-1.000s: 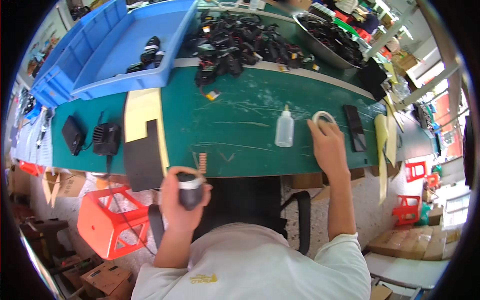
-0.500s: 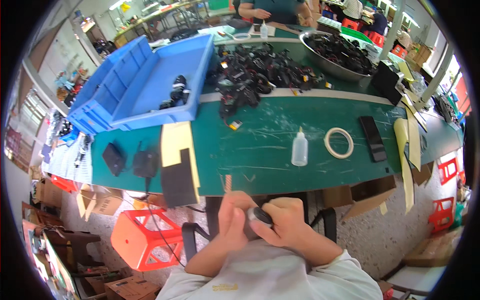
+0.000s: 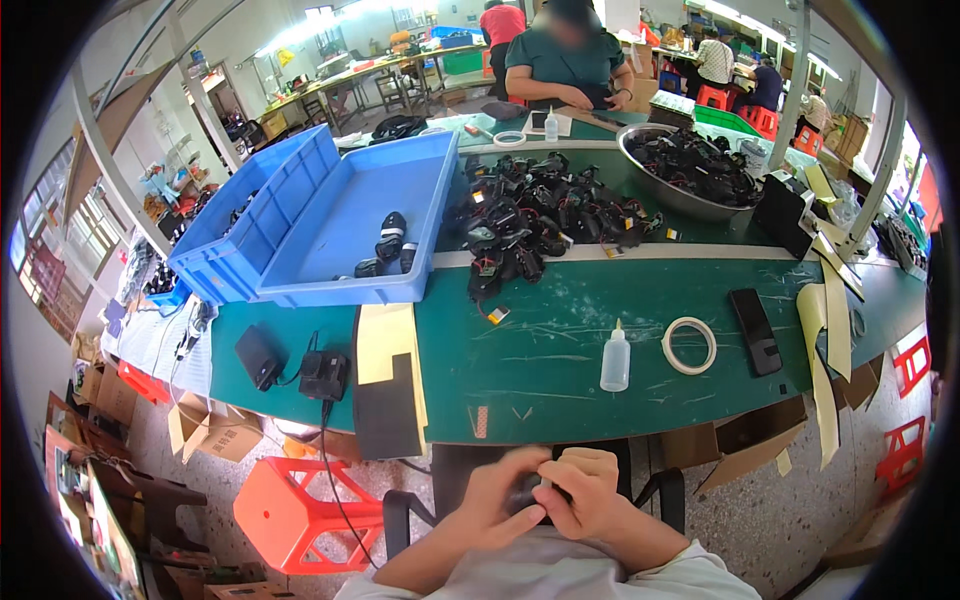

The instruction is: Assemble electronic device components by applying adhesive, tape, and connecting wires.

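Observation:
Close to my body, just off the near table edge, my left hand (image 3: 492, 502) and my right hand (image 3: 588, 492) are both closed around a small dark rounded device (image 3: 524, 490). My fingers cover most of it, so its exact kind is hard to make out. Several black rounded devices with pale bands (image 3: 391, 236) lie in the shallow blue tray (image 3: 340, 292) at the left. A heap of black parts with wires (image 3: 560, 205) spreads over the far middle of the green table (image 3: 540, 400).
A squeeze bottle (image 3: 615, 362), a tape roll (image 3: 690, 346) and a black phone-like slab (image 3: 755, 332) lie at the right. Farther back stands a metal bowl (image 3: 690, 195) full of black parts. Black adapters (image 3: 323, 374) and yellow sheets (image 3: 388, 345) are at the left. A person (image 3: 565, 65) works opposite.
The view has tilted up, so the table sits lower in the picture and the person opposite shows more fully. My hands have drawn closer together around the device, covering more of it.

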Action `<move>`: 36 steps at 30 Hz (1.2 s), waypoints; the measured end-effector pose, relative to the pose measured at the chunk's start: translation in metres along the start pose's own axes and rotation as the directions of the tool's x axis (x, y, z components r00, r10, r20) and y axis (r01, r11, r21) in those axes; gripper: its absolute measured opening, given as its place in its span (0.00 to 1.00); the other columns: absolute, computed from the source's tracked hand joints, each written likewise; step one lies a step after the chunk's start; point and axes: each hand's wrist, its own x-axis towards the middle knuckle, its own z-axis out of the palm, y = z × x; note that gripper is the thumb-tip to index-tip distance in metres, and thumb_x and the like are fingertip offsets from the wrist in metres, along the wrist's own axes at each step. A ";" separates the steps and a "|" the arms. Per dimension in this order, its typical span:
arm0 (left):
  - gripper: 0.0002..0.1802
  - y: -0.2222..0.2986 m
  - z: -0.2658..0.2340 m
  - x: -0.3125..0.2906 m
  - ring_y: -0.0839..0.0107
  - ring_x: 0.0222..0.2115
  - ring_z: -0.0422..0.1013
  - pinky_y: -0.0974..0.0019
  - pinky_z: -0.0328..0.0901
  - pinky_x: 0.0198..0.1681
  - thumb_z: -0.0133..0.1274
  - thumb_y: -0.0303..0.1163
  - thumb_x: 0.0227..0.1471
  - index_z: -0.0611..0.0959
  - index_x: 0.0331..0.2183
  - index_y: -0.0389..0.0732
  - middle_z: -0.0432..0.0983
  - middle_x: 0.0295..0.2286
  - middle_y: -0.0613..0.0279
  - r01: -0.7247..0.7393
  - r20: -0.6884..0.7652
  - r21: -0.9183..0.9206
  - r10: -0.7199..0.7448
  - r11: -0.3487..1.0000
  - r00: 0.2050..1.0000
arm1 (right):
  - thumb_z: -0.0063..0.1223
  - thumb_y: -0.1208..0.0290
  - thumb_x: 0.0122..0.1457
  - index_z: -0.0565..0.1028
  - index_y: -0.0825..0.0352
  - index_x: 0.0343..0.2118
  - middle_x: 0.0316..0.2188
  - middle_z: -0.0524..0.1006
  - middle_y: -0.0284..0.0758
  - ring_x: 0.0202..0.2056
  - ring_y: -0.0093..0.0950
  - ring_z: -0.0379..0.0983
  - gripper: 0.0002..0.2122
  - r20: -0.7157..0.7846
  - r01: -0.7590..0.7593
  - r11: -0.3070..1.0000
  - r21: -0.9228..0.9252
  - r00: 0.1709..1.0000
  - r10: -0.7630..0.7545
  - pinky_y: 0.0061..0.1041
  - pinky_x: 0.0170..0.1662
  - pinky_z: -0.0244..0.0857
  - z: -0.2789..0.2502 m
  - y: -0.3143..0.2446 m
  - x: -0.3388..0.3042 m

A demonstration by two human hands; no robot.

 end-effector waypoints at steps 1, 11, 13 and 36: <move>0.35 0.000 -0.005 -0.006 0.51 0.30 0.76 0.58 0.69 0.33 0.58 0.39 0.50 0.64 0.54 0.33 0.77 0.32 0.47 0.058 0.126 0.226 -0.088 0.972 0.988 | 0.58 0.75 0.47 0.74 0.68 0.30 0.16 0.70 0.33 0.16 0.30 0.67 0.07 0.000 0.004 1.000 0.001 1.000 -0.004 0.27 0.19 0.59 0.002 0.003 0.002; 0.14 0.008 -0.211 0.132 0.50 0.25 0.75 0.52 0.65 0.27 0.55 0.36 0.53 0.74 0.39 0.39 0.75 0.22 0.45 0.350 -0.422 0.876 0.175 0.333 0.890 | 0.59 0.79 0.49 0.76 0.65 0.30 0.14 0.68 0.32 0.14 0.28 0.64 0.05 -0.266 -0.254 0.825 -0.505 0.955 0.132 0.27 0.20 0.57 -0.055 0.070 -0.007; 0.20 0.000 -0.276 0.158 0.47 0.33 0.75 0.49 0.68 0.33 0.55 0.43 0.52 0.75 0.43 0.41 0.78 0.30 0.46 0.498 -0.497 0.866 -0.024 0.050 0.867 | 0.59 0.79 0.49 0.76 0.66 0.28 0.14 0.67 0.32 0.14 0.28 0.64 0.04 -0.253 -0.255 0.836 -0.485 0.957 0.145 0.27 0.20 0.56 -0.071 0.091 -0.011; 0.30 -0.103 -0.081 0.258 0.57 0.49 0.63 0.54 0.61 0.49 0.55 0.57 0.48 0.75 0.52 0.58 0.66 0.47 0.52 -0.201 0.189 0.979 -0.221 -0.033 0.957 | 0.66 0.67 0.46 0.77 0.61 0.42 0.19 0.71 0.32 0.17 0.27 0.66 0.19 -0.258 -0.370 0.816 -0.445 0.925 0.278 0.26 0.21 0.60 -0.073 0.078 0.007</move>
